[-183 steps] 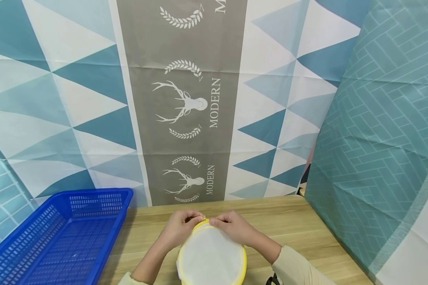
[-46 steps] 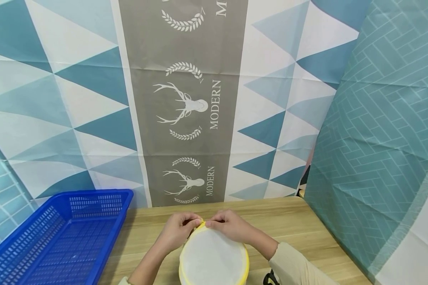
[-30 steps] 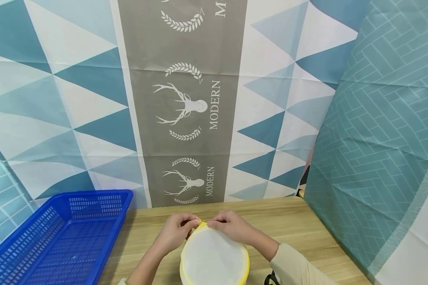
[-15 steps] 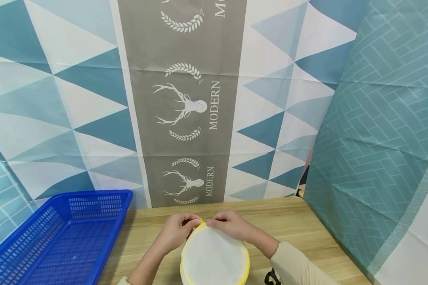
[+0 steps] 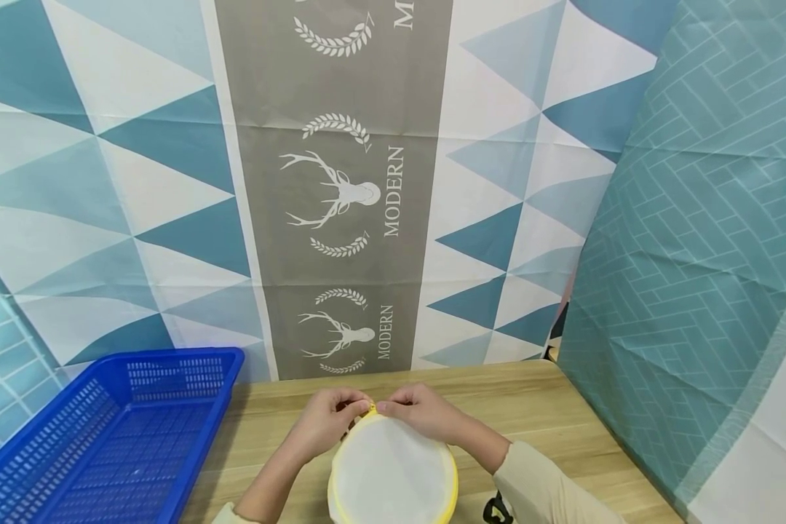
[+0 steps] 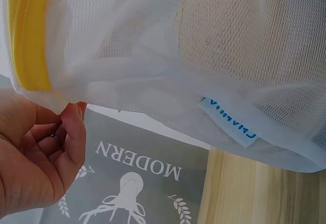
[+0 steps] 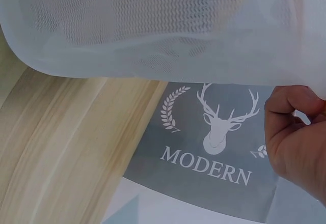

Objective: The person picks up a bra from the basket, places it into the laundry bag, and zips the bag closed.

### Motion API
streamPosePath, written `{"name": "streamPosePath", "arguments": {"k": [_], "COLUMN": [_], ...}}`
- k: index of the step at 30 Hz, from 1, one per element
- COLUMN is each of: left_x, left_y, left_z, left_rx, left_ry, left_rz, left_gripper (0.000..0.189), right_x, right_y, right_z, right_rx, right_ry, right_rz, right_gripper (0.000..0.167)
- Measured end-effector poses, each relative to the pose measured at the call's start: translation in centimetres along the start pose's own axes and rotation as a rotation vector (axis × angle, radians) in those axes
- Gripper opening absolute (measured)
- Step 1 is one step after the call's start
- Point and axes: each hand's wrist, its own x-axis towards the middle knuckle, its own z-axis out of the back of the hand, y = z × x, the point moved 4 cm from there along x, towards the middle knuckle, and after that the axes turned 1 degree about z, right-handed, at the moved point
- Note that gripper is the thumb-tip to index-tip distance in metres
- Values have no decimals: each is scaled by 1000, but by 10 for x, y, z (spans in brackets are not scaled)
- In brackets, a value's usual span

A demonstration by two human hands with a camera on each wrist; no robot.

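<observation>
A round white mesh laundry bag (image 5: 393, 469) with a yellow zipper edge (image 5: 455, 484) stands on the table in the head view, its flat top facing up. At the bag's far edge, my left hand (image 5: 324, 423) pinches the yellow edging between thumb and finger. Right beside it, my right hand (image 5: 427, 416) pinches the rim. A small yellow piece, perhaps the zipper pull, shows between the fingertips. The left wrist view shows a white label (image 6: 229, 122) with blue letters on the bag's side. Fingertips are partly hidden by the mesh in both wrist views.
A blue plastic basket (image 5: 217, 422) with slotted walls stands on the left of the wooden table (image 5: 530, 407). A black looped item (image 5: 497, 509) lies by the right sleeve. Patterned cloth (image 5: 340, 255) hangs behind the table, and a teal cloth (image 5: 688, 255) on the right.
Compared with the earliest frame, the bag has shifted slightly right and the fingertips slightly left along its edge. Over the last second, both hands stay almost still, pinching the same spot.
</observation>
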Motion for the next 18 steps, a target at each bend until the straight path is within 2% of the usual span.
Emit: {"name": "streamPosePath", "arguments": {"k": [11, 18], "left_x": [1, 1], "left_y": [1, 2], "left_z": [0, 0], "left_rx": [-10, -10], "left_ry": [-13, -19], "left_rz": [-20, -20], "left_gripper": [16, 16], "right_x": [-2, -3], "right_y": [2, 0], "right_z": [1, 2], "right_rx": [-54, -67], "right_ry": [-54, -61], "right_rz": [29, 20], "right_gripper": [30, 30]}}
